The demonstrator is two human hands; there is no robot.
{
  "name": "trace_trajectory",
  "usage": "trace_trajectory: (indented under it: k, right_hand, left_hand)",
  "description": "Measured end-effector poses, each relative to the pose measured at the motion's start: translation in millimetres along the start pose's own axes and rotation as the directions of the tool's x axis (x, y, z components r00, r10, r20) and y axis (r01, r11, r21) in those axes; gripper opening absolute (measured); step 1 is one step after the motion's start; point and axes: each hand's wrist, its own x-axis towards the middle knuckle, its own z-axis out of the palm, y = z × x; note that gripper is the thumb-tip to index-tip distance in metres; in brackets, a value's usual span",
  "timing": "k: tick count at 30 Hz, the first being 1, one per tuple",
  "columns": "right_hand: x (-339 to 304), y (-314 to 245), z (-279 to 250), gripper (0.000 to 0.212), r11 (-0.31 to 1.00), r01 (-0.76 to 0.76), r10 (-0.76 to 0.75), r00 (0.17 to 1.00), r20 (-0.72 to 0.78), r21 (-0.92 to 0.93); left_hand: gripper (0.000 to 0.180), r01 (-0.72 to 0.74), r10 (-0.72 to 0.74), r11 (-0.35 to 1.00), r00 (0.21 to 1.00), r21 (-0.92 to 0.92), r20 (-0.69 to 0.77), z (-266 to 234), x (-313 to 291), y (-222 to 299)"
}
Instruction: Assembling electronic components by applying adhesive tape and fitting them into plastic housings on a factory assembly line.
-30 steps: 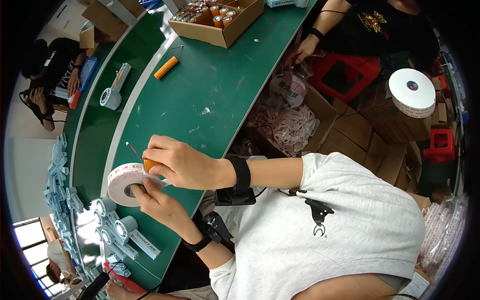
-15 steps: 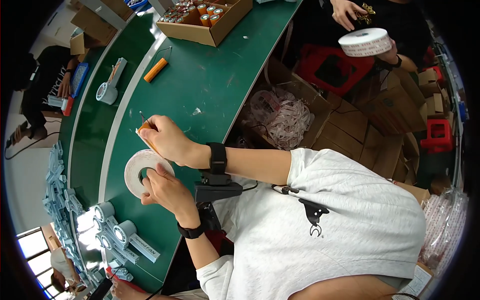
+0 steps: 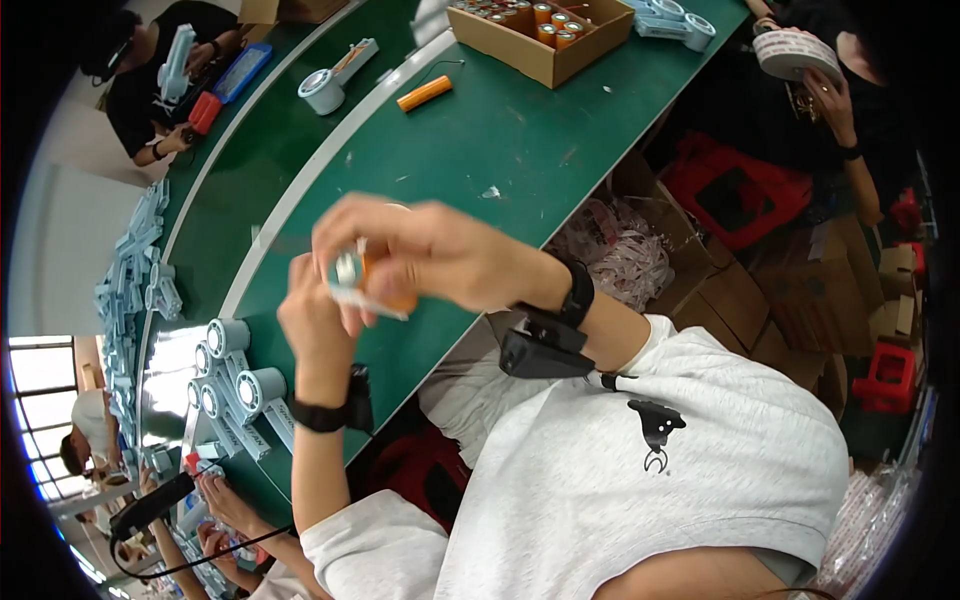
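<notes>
Blurred by motion, my right hand (image 3: 430, 250) is closed around an orange cylindrical battery (image 3: 346, 268), whose pale end faces out between the fingers. A whitish strip (image 3: 372, 302) lies along the battery's lower side. My left hand (image 3: 312, 318) is close against the right one, its fingers curled and partly hidden behind the battery and right fingers. What the left hand grips is not visible. The white tape roll is out of sight. Farther off on the green table (image 3: 470, 160) lies another orange battery (image 3: 425, 93) with a thin wire.
A cardboard box (image 3: 545, 62) of orange batteries stands at the far edge. Light-blue fans (image 3: 255, 385) lie left of my arm, and a fan housing (image 3: 322, 92) sits farther back. One co-worker holds a white tape roll (image 3: 795, 55); another handles a light-blue part (image 3: 177, 65).
My view has shifted. The tape roll that was in my left hand no longer shows. My hands have come together at the battery, which now points its end toward me.
</notes>
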Motion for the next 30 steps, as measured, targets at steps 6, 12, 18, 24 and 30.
trace_trajectory:
  k: [6,12,18,24,30]
  right_hand:
    - [1.8,83.8,91.5,0.026,0.92,0.03,0.187,0.842,0.506,-0.391]
    - [-15.4,75.6,81.6,0.019,0.697,-0.056,0.512,0.737,0.441,-0.715]
    - [-60.6,28.8,40.8,0.015,0.328,0.091,0.634,0.717,0.291,-0.94]
    - [-70.4,24.4,41.0,0.013,0.24,0.185,0.591,0.751,0.294,-0.953]
    - [-58.1,20.5,33.5,0.013,0.443,-0.077,0.665,0.696,0.27,-0.893]
  left_hand:
    - [0.052,0.373,-0.363,0.924,0.775,0.09,0.517,-91.1,-98.9,-112.9]
    - [0.047,0.446,-0.415,0.891,0.731,0.082,0.542,-89.4,-66.7,-67.2]
    - [0.02,0.421,-0.383,0.9,0.888,-0.115,0.256,-26.7,-83.8,-39.9]
    - [0.012,-0.03,0.04,0.967,0.999,-0.253,0.031,-28.2,-103.0,-33.0]
    - [0.013,0.165,-0.083,0.925,0.967,-0.343,0.242,-37.8,-100.6,-21.6]
